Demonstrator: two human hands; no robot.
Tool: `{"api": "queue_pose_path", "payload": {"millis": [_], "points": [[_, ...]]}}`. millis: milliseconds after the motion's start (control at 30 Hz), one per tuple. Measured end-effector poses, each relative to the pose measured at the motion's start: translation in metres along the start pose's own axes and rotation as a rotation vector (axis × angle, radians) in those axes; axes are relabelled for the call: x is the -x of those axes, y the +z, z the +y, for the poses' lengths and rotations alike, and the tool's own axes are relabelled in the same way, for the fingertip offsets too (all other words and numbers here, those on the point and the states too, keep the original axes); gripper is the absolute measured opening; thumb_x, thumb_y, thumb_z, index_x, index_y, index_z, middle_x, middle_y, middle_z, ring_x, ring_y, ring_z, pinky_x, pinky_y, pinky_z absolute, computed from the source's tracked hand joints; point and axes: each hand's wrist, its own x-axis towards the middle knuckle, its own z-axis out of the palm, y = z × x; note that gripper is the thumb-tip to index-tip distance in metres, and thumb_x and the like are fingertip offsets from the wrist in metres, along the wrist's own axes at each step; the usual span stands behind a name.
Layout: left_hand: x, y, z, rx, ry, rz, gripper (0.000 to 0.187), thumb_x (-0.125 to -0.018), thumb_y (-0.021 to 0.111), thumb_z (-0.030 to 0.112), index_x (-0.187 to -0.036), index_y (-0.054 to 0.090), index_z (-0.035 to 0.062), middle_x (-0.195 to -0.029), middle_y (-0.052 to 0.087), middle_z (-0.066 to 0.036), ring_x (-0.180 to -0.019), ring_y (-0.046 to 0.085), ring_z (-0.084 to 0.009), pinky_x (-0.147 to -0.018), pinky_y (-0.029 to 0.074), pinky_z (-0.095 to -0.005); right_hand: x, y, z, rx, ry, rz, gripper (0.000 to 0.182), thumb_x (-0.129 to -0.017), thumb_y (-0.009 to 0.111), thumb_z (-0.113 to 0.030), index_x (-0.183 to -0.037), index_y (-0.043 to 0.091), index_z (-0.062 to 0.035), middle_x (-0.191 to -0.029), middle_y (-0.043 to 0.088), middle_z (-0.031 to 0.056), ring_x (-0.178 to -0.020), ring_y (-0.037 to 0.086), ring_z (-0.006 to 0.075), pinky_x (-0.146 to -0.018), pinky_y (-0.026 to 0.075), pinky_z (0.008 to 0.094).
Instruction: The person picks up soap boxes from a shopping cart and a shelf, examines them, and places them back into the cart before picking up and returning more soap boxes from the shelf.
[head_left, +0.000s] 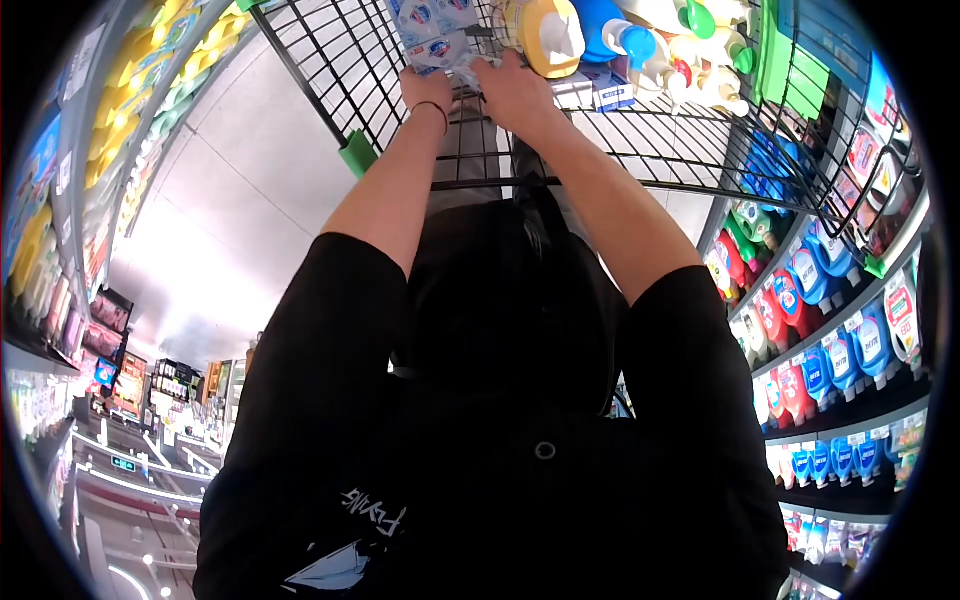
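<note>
Both hands reach down into a black wire shopping cart [330, 75] with green corner pieces. My left hand [428, 90], with a dark band at the wrist, has its fingers closed on the lower edge of a white and blue printed pack [436, 30]. At the pack's lower right corner, my right hand [512, 90] is closed on its clear wrapping. Just right of that hand lies a yellow bottle [548, 38]. Beside it are a blue bottle [603, 32] and several white bottles [690, 75], with a blue and white box [603, 90] below.
Shelves of blue and red bottles [838, 350] curve along the right side. On the left stands a shelf with yellow packages [125, 95]. A pale tiled floor [235, 170] shows between that shelf and the cart. Store lights and displays [180, 385] appear at the lower left.
</note>
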Motion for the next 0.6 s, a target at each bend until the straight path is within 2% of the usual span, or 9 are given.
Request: {"api": "queue_pose_path", "payload": {"millis": [67,167,267,333,367,400,467,567,600], "points": [[-0.004,0.001,0.005,0.069,-0.083,-0.032,0.048,-0.074,0.067,0.017,-0.114,0.052,-0.0054,-0.109,0.063,-0.025,-0.100,0.063,-0.0376,-0.087,0.050,-0.0402,0.000,0.007,0.002,0.029,-0.043,0.073,0.043,-0.080,0.066,-0.019,-0.120,0.052,-0.0137,-0.113,0.049,0.0218,-0.087,0.064,0.0390,-0.073,0.054,0.0449],[-0.002,-0.004,0.014,-0.148,0.007,-0.044,0.049,-0.073,0.072,0.021,-0.108,0.050,-0.0056,-0.107,0.063,-0.026,-0.097,0.064,-0.0390,-0.085,0.051,-0.0414,0.005,0.004,0.000,0.029,-0.063,0.108,0.043,-0.081,0.067,-0.021,-0.121,0.051,-0.0137,-0.112,0.050,0.0220,-0.087,0.064,0.0395,-0.073,0.054,0.0446],[0.007,-0.007,0.011,-0.120,0.037,-0.016,0.054,-0.072,0.075,0.023,-0.107,0.045,-0.0059,-0.104,0.062,-0.028,-0.094,0.064,-0.0404,-0.083,0.052,-0.0428,0.002,0.004,0.001,0.019,-0.016,0.010,0.057,-0.079,0.072,-0.027,-0.129,0.044,-0.0181,-0.118,0.047,0.0249,-0.094,0.063,0.0433,-0.079,0.053,0.0467],[0.004,-0.009,0.018,-0.080,0.009,-0.010,0.057,-0.072,0.076,0.024,-0.107,0.042,-0.0061,-0.102,0.062,-0.029,-0.093,0.064,-0.0411,-0.082,0.052,-0.0438,0.003,0.003,0.001,0.018,-0.013,0.016,0.057,-0.079,0.072,-0.026,-0.129,0.044,-0.0175,-0.117,0.048,0.0248,-0.094,0.063,0.0434,-0.078,0.053,0.0468],[0.002,-0.009,0.021,-0.218,-0.013,-0.023,0.062,-0.072,0.076,0.026,-0.109,0.039,-0.0067,-0.100,0.062,-0.030,-0.093,0.064,-0.0409,-0.080,0.053,-0.0442,0.002,0.002,0.002,0.019,-0.013,0.021,0.057,-0.079,0.072,-0.025,-0.128,0.044,-0.0172,-0.117,0.048,0.0248,-0.094,0.063,0.0435,-0.078,0.053,0.0469],[-0.002,-0.008,0.019,-0.291,-0.039,-0.041,0.062,-0.070,0.075,0.034,-0.110,0.048,-0.0059,-0.106,0.061,-0.030,-0.100,0.062,-0.0385,-0.088,0.049,-0.0415,0.001,0.001,0.004,0.032,-0.027,0.044,0.053,-0.079,0.072,-0.025,-0.124,0.047,-0.0150,-0.114,0.049,0.0240,-0.091,0.063,0.0419,-0.076,0.054,0.0459],[-0.008,-0.003,0.010,-0.368,-0.002,0.001,0.059,-0.071,0.074,0.033,-0.109,0.053,-0.0063,-0.103,0.063,-0.028,-0.099,0.063,-0.0383,-0.087,0.050,-0.0412,0.005,0.001,0.001,0.046,-0.053,0.081,0.044,-0.079,0.071,-0.025,-0.115,0.052,-0.0106,-0.109,0.051,0.0224,-0.087,0.064,0.0387,-0.072,0.055,0.0440],[-0.014,0.018,-0.014,-0.400,0.297,0.119,0.046,-0.073,0.072,0.030,-0.103,0.065,-0.0041,-0.097,0.068,-0.022,-0.090,0.066,-0.0353,-0.081,0.053,-0.0391,0.006,0.000,-0.001,0.077,-0.070,0.083,0.045,-0.079,0.072,-0.026,-0.115,0.052,-0.0101,-0.108,0.051,0.0221,-0.085,0.065,0.0384,-0.070,0.055,0.0433],[-0.015,0.015,-0.010,-0.382,0.271,-0.006,0.044,-0.073,0.072,0.029,-0.102,0.067,-0.0039,-0.097,0.067,-0.023,-0.087,0.067,-0.0326,-0.078,0.053,-0.0382,0.006,-0.002,0.000,0.083,-0.082,0.096,0.045,-0.079,0.072,-0.027,-0.116,0.052,-0.0102,-0.108,0.051,0.0220,-0.084,0.065,0.0384,-0.069,0.055,0.0432]]}}
